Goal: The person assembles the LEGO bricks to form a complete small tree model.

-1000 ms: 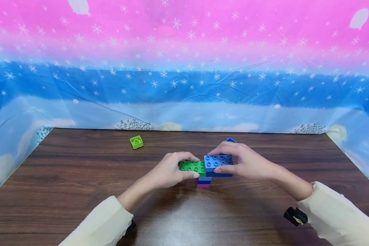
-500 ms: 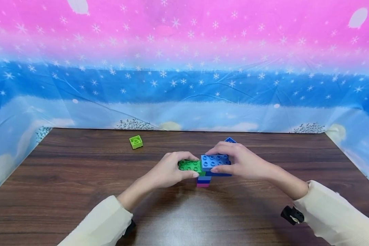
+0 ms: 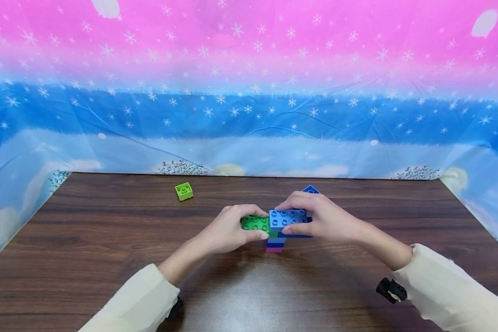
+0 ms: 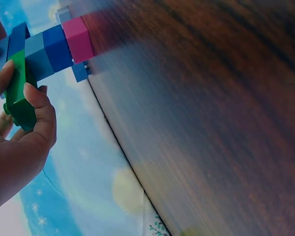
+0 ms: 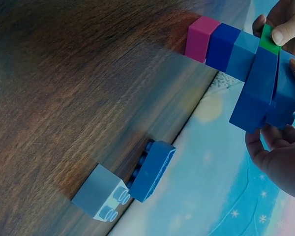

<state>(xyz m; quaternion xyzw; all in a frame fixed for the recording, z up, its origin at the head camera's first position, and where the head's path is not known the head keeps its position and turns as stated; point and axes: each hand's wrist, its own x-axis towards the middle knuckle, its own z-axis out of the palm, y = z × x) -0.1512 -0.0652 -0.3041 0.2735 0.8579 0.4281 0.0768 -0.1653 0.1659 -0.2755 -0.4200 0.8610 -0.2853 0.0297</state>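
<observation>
Hands [image 3: 230, 232] [image 3: 328, 219] gripping green brick [image 3: 255, 224], light-blue brick [image 3: 280, 221]

Head view: lt-blue brick [image 3: 284, 217] ptly hid. by R hand [image 3: 328, 218], sleeves [image 3: 134, 299] cut at frame edge

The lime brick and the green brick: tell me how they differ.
The lime brick lies with its hollow underside showing; the green brick has its studs up. The lime brick sits untouched on the table, while the green brick is raised on a stack, gripped by the left hand. The lime brick is squarish; the green brick is longer. Both are shades of green.
</observation>
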